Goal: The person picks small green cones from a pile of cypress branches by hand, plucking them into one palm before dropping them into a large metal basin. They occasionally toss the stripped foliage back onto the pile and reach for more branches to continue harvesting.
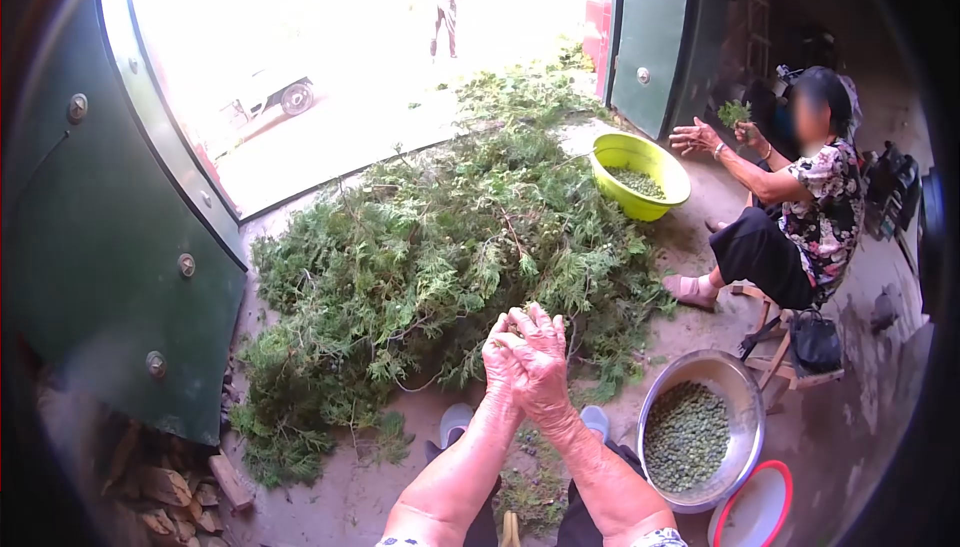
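My left hand (pixel 499 359) and my right hand (pixel 541 359) are pressed together in front of me, the right crossing over the left. Fingers on both are curled, and a trace of green shows between them, too small to name. Just beyond lies a large heap of cut evergreen branches (pixel 400 267) with feathery green sprigs. To the right of my legs, a metal basin (pixel 752 417) holds many small round green cones or berries (pixel 688 437). What sits inside my palms is hidden.
A co-worker (pixel 820 197) sits on the right, holding a green sprig (pixel 734 113). Beside the heap stands a yellow-green basin (pixel 650 209) with more green pieces. A red-rimmed white basin (pixel 752 507), split firewood (pixel 168 487) and green metal doors (pixel 110 227) surround me. Someone (pixel 446 12) stands outside.
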`<state>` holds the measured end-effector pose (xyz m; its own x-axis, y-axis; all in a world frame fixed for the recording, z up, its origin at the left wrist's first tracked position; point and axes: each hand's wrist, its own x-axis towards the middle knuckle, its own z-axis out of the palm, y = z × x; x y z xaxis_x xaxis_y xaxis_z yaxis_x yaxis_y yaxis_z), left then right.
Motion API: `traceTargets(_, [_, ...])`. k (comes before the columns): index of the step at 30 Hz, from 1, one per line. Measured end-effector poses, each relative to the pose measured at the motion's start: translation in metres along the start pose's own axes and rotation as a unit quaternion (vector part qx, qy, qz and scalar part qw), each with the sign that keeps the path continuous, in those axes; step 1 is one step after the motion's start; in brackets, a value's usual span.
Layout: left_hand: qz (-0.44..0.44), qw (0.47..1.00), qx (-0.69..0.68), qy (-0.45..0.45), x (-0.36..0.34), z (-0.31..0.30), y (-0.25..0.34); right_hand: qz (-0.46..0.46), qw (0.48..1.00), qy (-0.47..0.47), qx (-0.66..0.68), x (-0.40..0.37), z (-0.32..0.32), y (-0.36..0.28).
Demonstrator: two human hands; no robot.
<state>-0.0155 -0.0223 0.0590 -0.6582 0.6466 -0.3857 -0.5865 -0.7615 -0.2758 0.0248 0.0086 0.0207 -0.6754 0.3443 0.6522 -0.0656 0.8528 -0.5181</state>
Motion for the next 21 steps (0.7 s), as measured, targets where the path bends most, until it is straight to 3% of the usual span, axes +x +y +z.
traceTargets(1, [0.027,0.991,-0.089,0.097,-0.011,0.016,-0.01,0.014,0.999,0.012,0.026,0.0,-0.001,0.0])
traceTargets(2, [0.027,0.991,-0.09,0.098,-0.005,0.008,-0.003,0.015,0.999,0.011,0.026,0.001,-0.002,-0.002])
traceTargets(4, [-0.103,0.989,0.106,-0.009,0.025,-0.029,0.027,0.028,0.992,0.116,0.028,0.004,0.0,-0.005])
traceTargets(6, [-0.115,0.99,0.075,0.021,0.05,-0.05,0.04,0.044,0.988,0.14,0.04,0.006,0.002,-0.004])
traceTargets(8, [-0.082,0.994,0.071,-0.012,0.036,-0.034,0.032,0.219,0.918,0.212,0.255,0.008,0.006,0.0])
traceTargets(10, [-0.038,0.994,0.102,-0.004,0.028,-0.019,0.02,0.3,0.89,0.211,0.271,0.007,0.007,0.017])
traceTargets(11, [-0.022,0.991,0.127,-0.032,0.027,-0.016,0.018,0.348,0.796,0.231,0.438,0.007,0.007,0.027])
traceTargets(12, [-0.01,0.987,0.155,-0.052,0.025,-0.016,0.018,0.389,0.668,0.25,0.583,0.004,0.007,0.034])
traceTargets(13, [0.012,0.986,0.16,-0.054,0.026,-0.016,0.019,0.423,0.591,0.272,0.631,0.008,0.002,0.031])
traceTargets(15, [0.042,0.982,0.179,-0.049,0.024,-0.012,0.019,0.438,0.542,0.257,0.67,0.005,0.001,0.038])
traceTargets(19, [0.104,0.97,0.211,-0.056,0.01,0.003,0.01,0.445,0.499,0.221,0.71,0.012,-0.009,0.03])
traceTargets(21, [0.133,0.953,0.251,-0.102,0.001,0.006,0.007,0.444,0.457,0.223,0.738,0.023,-0.02,0.015])
